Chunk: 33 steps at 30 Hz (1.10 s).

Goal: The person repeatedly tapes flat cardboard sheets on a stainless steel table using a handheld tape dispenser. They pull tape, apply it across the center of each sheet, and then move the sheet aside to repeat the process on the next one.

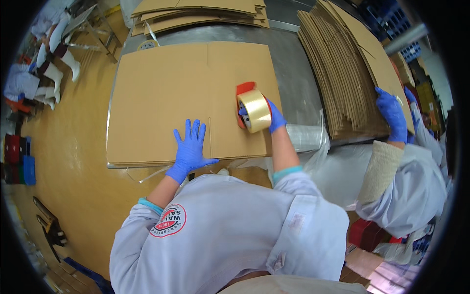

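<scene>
A large flat cardboard box (166, 93) lies in front of me on a metal table. My left hand (190, 151), in a blue glove, rests flat on its near part with the fingers spread, left of a short slot. In my gloved right hand (276, 116) is a red tape dispenser (246, 88) with a wide roll of clear tape (256, 110). The dispenser is over the right part of the cardboard; I cannot tell whether it touches the surface. The right fingers are partly hidden behind the roll.
A tall stack of folded cardboard (338, 68) stands at the right, with a co-worker's blue-gloved hand (393, 113) on it. More flat cardboard (196, 12) lies at the far side. Another tape roll (148, 45) sits beyond the box's far left corner. A pallet jack (50, 228) stands at left.
</scene>
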Each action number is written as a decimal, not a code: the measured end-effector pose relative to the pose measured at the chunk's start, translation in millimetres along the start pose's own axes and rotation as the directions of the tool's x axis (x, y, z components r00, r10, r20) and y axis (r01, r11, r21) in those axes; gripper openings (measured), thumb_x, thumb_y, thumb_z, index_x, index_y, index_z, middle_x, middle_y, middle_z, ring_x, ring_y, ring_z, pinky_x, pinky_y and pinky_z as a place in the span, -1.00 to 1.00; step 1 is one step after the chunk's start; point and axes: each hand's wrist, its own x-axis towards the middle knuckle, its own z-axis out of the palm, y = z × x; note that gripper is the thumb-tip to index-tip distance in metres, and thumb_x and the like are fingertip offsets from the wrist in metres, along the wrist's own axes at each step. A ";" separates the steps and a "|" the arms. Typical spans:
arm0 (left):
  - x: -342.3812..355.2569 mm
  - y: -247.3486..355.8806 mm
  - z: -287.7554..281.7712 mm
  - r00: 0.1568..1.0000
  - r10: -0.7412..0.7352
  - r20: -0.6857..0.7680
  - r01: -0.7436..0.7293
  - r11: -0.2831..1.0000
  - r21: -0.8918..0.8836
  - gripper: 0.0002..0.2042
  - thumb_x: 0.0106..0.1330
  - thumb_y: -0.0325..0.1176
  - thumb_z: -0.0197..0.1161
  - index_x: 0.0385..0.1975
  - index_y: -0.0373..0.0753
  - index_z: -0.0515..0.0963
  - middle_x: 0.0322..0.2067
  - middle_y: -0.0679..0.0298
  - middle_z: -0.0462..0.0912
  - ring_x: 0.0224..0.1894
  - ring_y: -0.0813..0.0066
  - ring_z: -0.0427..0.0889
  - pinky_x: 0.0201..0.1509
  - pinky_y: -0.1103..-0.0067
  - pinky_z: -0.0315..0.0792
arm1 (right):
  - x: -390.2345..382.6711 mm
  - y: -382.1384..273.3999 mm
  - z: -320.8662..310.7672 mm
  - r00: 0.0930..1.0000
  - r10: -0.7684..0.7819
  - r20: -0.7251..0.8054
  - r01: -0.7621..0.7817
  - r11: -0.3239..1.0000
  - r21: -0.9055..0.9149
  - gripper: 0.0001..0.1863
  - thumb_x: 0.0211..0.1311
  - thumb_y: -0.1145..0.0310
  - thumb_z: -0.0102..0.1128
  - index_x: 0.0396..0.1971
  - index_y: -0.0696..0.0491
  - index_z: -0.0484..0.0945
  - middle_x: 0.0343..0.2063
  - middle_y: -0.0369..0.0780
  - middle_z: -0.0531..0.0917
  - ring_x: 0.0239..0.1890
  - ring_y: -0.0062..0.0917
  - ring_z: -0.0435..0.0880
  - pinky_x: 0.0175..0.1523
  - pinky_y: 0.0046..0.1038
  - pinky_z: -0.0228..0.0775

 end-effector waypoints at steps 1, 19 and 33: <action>4.0 -3.1 -1.8 1.000 0.001 -0.021 0.000 1.000 0.007 0.13 -0.29 0.40 0.11 0.23 -0.31 -0.10 0.26 0.03 -0.17 0.30 -0.01 -0.29 0.11 -0.19 -0.30 | 3.1 -7.7 -3.5 0.994 0.085 0.067 -0.086 0.996 0.010 -0.64 0.20 0.13 -0.11 -0.29 0.14 0.47 -0.41 -0.13 0.59 -0.39 -0.36 0.61 -0.30 -0.39 0.50; -38.2 -5.2 -232.3 0.808 0.485 -0.335 -0.356 0.854 0.378 -0.59 -0.03 -0.55 0.06 -0.09 -0.13 0.42 -0.39 0.21 0.56 -0.32 0.28 0.55 -0.25 0.41 0.43 | -237.9 53.8 -38.4 -0.049 -0.971 -0.234 0.715 0.129 -0.688 -0.54 0.02 0.08 0.13 -0.28 0.19 0.39 -0.19 -0.07 0.51 -0.10 -0.38 0.47 0.09 -0.38 0.21; 111.5 -118.4 -206.5 0.738 0.117 -0.665 -0.153 0.988 0.004 0.10 -0.30 0.11 0.37 0.27 0.08 -0.22 0.28 0.21 -0.18 0.28 -0.07 -0.19 0.02 -0.21 -0.10 | -150.5 80.6 53.1 0.468 -0.871 -0.152 0.712 0.473 -0.519 -0.66 -0.10 0.30 0.24 -0.35 0.18 0.42 -0.24 -0.10 0.55 -0.15 -0.44 0.50 0.02 -0.47 0.27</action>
